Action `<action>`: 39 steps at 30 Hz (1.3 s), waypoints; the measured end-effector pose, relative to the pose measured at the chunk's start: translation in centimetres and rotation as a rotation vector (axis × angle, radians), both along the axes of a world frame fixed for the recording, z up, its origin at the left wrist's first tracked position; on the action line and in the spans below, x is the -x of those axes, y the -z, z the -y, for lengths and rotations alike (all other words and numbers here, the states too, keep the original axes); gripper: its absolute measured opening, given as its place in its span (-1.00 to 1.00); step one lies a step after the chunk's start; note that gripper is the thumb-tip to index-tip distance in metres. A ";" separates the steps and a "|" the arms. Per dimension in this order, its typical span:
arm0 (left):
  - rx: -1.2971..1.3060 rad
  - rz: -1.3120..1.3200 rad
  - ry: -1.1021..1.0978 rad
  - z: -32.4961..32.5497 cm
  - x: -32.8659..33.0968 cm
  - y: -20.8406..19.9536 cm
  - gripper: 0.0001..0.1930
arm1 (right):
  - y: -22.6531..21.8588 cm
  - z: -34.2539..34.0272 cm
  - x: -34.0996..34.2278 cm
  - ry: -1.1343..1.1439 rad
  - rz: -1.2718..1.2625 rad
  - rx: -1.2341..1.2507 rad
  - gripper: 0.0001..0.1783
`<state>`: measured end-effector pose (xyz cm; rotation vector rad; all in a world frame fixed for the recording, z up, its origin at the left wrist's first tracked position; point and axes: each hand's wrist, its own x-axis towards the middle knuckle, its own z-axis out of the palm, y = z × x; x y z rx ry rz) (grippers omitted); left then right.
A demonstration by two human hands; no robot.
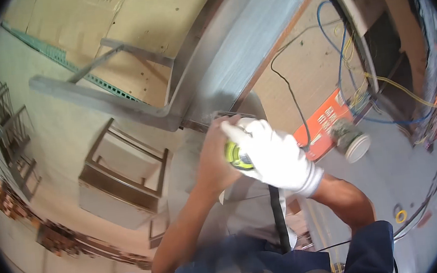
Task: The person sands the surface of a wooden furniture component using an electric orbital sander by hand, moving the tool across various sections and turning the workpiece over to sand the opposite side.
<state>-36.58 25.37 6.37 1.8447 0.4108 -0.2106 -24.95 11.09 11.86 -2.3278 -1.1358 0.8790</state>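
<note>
Tan cardboard (155, 15) underlies a grey panel (256, 36), cut off by the upper edge of view; its long axis runs from near the hands up and rightward, away from the person. At the panel's near end, the bare left hand (212, 156) and gloved right hand (279, 154) curl around a tool (238, 157), clasping it from either side. Its yellow-green end faces the person; fingers hide the rest, so its long axis and any contact with the panel cannot be told.
</note>
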 end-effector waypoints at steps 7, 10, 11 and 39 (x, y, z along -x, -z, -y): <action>-0.033 0.144 -0.251 6.8 -1.7 0.6 -0.04 | 0.1 3.1 -5.0 -0.184 0.021 -0.008 -0.04; -0.085 0.043 -0.364 9.6 -4.2 -0.7 -0.05 | -0.1 2.3 -8.1 -0.116 0.082 0.142 0.02; -0.060 0.076 -0.460 10.5 -5.4 -0.7 -0.07 | 0.0 2.1 -9.0 -0.083 0.128 0.115 0.03; 0.353 0.085 -1.104 12.0 -0.4 3.2 0.28 | 2.3 -6.2 -0.2 -0.606 0.336 0.090 -0.26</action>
